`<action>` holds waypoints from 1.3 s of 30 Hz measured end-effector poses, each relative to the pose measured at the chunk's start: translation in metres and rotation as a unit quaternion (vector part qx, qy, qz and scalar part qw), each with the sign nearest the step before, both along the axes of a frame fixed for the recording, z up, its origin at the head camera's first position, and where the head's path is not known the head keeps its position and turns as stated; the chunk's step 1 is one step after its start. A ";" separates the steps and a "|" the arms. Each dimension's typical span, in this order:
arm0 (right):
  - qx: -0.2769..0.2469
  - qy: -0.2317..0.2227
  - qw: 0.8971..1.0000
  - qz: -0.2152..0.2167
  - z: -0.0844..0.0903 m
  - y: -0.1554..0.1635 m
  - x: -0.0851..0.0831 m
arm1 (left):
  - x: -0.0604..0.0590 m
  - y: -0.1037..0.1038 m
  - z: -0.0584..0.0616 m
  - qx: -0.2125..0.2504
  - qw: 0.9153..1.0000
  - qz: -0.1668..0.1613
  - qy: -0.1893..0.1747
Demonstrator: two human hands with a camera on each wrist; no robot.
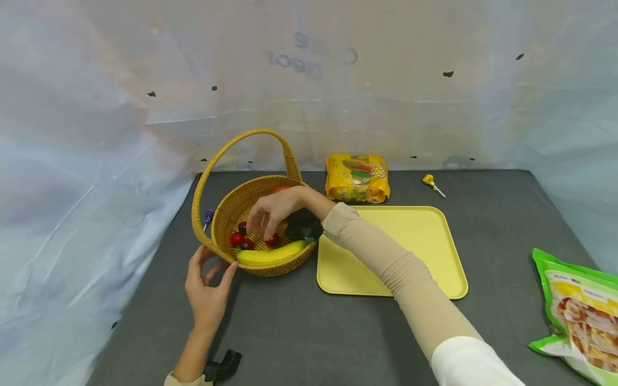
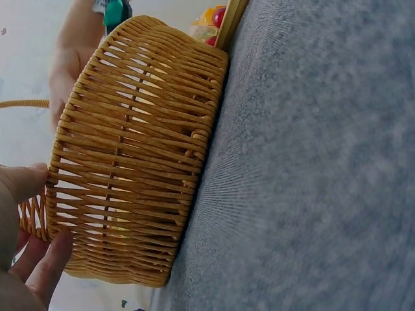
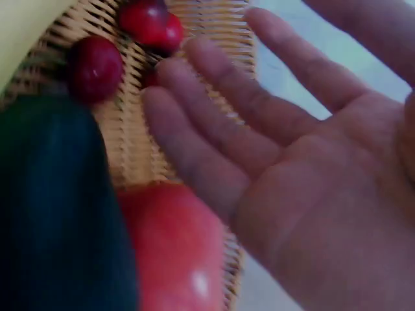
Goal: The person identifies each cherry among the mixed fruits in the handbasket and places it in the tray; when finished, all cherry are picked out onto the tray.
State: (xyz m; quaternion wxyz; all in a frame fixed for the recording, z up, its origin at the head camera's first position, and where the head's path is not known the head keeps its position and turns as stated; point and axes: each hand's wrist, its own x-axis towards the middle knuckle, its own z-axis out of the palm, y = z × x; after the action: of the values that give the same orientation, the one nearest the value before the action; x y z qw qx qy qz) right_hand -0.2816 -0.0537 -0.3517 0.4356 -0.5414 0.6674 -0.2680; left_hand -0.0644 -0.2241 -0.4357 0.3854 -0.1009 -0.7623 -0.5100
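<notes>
A round wicker basket (image 1: 275, 269) with a tall arched handle stands at the left of the table. My left hand (image 1: 206, 289) grips its rim at the foot of the handle; in the left wrist view the thumb and fingers lie on both sides of the rim. My right hand (image 1: 277, 209) hovers inside the basket, fingers loosely bent and apart, above several dark red cherries (image 3: 95, 68). Nothing shows in its palm (image 3: 305, 168). Also in the basket are a banana (image 1: 272, 255), a dark eggplant (image 1: 301, 222) and a red round fruit (image 3: 172, 246), mostly hidden by the right hand in the head view.
A yellow tray (image 1: 401, 230) lies right of the basket, partly under the right arm. Behind it sits a yellow snack packet (image 1: 357, 178). A yellow lollipop (image 1: 428, 180) lies at the back, a purple one (image 1: 208, 215) left of the basket. A green-edged food bag (image 1: 584, 316) lies far right.
</notes>
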 end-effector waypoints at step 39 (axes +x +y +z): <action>-0.046 -0.017 0.998 -0.047 -0.007 0.008 0.006 | 0.001 0.000 0.001 -0.007 1.000 0.002 -0.001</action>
State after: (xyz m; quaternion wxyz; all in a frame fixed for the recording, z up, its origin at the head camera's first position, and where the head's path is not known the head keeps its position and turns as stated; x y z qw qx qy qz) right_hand -0.2751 -0.0453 -0.3586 0.4085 -0.5240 0.6714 -0.3283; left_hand -0.0635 -0.2237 -0.4345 0.3850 -0.1016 -0.7667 -0.5037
